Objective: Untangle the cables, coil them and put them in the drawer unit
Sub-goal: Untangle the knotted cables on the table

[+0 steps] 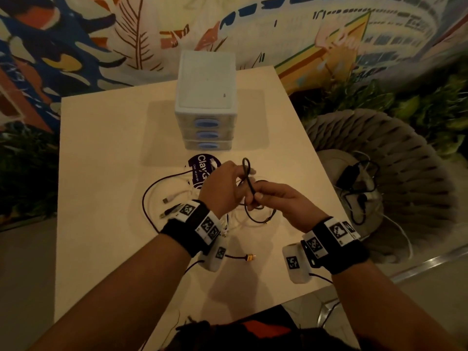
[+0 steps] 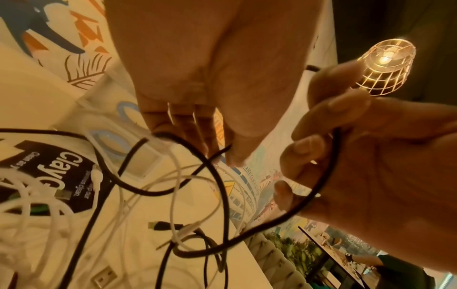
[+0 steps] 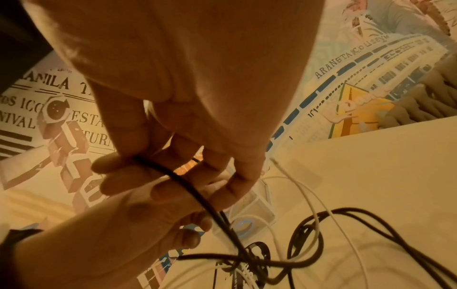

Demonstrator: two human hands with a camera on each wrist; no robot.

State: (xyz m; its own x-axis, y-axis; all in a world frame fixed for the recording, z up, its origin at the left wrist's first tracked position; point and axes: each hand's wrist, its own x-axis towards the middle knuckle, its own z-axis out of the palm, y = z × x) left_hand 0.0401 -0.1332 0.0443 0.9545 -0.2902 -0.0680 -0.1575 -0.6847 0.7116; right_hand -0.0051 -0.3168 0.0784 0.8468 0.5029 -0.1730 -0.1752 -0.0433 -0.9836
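Head view: both hands raised just in front of the white three-drawer plastic unit (image 1: 206,102). Left hand (image 1: 221,184) and right hand (image 1: 278,201), fingers curled, pinching thin black cable (image 1: 249,183). Best to feed loops slowly, keeping white cables (image 2: 173,195) down.

Matt black cable (image 1: 249,184), translucent plastic drawer unit (image 1: 206,97), smooth matt table (image 1: 106,148)

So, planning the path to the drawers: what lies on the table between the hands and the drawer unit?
In the head view, a dark round sticker with white lettering lies between the left hand and the drawer unit.
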